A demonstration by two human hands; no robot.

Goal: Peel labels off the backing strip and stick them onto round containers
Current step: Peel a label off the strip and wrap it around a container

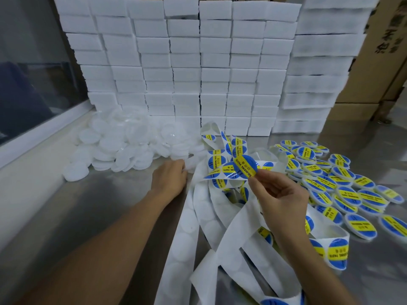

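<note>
Right hand [280, 194]: fingers curled, thumb and fingertips pinch the edge of one round sticker and hold it up off the tabletop.
Sticker [245, 166]: blue circle with a yellow band that reads "SOLDERING PASTE"; it sticks up just above the right hand's fingertips.
Left hand [170, 178]: reaches out flat and low, fingers loosely bent; the fingertips are at a plain white container, but I cannot tell if they hold it.
Backing strip [220, 219]: long white paper ribbon, looped and tangled between and below the two hands; some stickers are on it, other parts are bare.
Plain containers [123, 146]: a heap of white round ones, just past the left hand.
Labelled containers [343, 186]: many with blue and yellow tops, spread out beside the right hand on its far side.
Tabletop [99, 205]: shiny grey metal under both arms.
White boxes [187, 62]: stacked high like a wall, far beyond both hands.
</note>
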